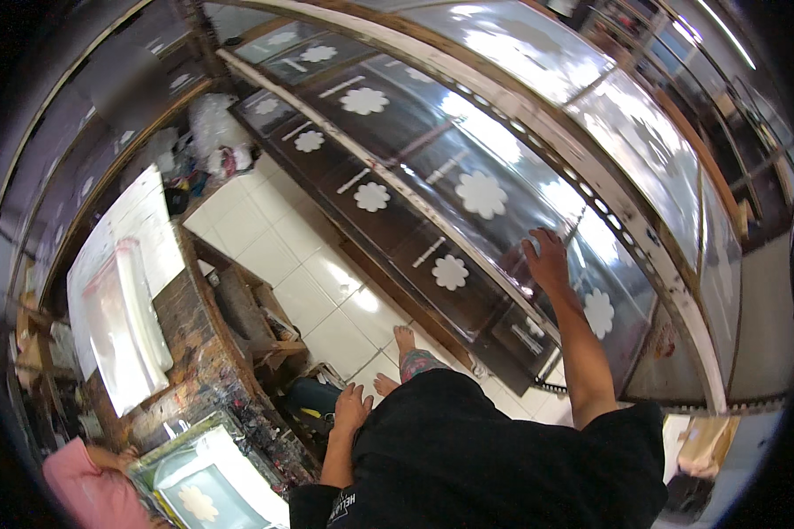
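Observation:
My right hand reaches out over a long dark slanted panel, its fingers spread at a shiny clear plastic sheet. Whether the fingertips press on the sheet or hover just above it, I cannot tell. White flower shapes with short white bars beside them repeat across the panel, one flower lying close to my right forearm. Down by my side hangs my left hand, fingers loosely extended and holding nothing. Nearest to it is a dark green container beside the workbench.
A paint-stained workbench on the left carries stacked clear sheets. At its near end, a person in a pink sleeve touches a printing frame with a flower shape. Pale rails curve along the racks; white tiled floor lies between.

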Tool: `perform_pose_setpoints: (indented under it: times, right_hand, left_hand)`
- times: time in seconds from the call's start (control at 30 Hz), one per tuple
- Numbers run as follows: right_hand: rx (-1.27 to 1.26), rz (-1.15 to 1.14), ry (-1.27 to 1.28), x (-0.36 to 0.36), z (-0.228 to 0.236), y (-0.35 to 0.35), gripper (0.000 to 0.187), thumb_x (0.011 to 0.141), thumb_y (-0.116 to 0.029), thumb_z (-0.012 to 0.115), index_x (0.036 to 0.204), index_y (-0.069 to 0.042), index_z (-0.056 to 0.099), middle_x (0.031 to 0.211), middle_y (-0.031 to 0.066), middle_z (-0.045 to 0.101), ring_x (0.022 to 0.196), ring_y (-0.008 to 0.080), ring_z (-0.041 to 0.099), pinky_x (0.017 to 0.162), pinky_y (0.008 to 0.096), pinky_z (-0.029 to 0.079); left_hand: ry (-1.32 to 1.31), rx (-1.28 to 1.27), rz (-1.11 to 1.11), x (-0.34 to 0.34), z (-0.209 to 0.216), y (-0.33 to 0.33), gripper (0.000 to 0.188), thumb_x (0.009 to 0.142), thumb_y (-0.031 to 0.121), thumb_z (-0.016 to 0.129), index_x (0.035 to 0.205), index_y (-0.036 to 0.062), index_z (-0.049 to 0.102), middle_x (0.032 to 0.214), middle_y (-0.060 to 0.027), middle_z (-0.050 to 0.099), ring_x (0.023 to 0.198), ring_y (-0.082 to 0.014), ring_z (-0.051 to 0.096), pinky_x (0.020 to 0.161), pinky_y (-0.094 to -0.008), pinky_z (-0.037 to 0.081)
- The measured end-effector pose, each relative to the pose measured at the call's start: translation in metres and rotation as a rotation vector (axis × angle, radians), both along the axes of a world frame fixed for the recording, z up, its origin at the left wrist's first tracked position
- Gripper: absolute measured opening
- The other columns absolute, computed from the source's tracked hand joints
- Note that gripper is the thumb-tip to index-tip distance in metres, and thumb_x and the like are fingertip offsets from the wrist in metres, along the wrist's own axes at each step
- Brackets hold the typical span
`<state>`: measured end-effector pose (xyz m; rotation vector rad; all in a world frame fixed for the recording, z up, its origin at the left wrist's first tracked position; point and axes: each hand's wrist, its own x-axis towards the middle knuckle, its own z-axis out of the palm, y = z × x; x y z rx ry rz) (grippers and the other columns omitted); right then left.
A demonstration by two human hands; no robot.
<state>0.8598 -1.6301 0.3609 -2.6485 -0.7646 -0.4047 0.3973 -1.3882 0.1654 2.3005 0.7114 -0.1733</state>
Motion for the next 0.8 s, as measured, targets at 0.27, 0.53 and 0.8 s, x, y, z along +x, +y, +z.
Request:
perform_pose_setpoints:
  times: [0.27,0.53,0.8]
  right_hand:
    - [0.326,0.479,0.393,-0.014,0.020,0.155,0.026,0.095,-0.011,0.061,0.116,0.002,0.065,0.117,0.0173,0.067,0.110,0.0295,0.064,0.096,0.0388,0.048]
    - [0.205,1.095,0.797,-0.082,0.007,0.319,0.023,0.096,-0.012,0.062,0.115,0.000,0.066,0.101,0.0066,0.070,0.092,0.0130,0.064,0.084,0.0274,0.050]
    - [0.029,1.400,0.883,-0.128,0.001,0.382,0.025,0.092,-0.011,0.064,0.114,0.000,0.067,0.103,0.0147,0.071,0.091,0.0235,0.069,0.080,0.0334,0.053]
  left_hand:
    - [-0.105,-0.099,0.305,0.027,0.057,0.027,0.046,0.093,0.031,0.060,0.125,-0.0024,0.060,0.136,-0.0266,0.055,0.126,-0.0421,0.052,0.107,-0.0465,0.042]
    - [-0.259,-0.045,0.661,0.056,0.093,0.060,0.046,0.096,0.030,0.057,0.130,-0.0012,0.057,0.139,-0.0242,0.053,0.128,-0.0397,0.051,0.108,-0.0449,0.042]
    - [-0.333,-0.038,0.900,0.057,0.124,0.074,0.046,0.096,0.030,0.059,0.131,0.0002,0.057,0.140,-0.0233,0.052,0.128,-0.0393,0.051,0.108,-0.0426,0.042]
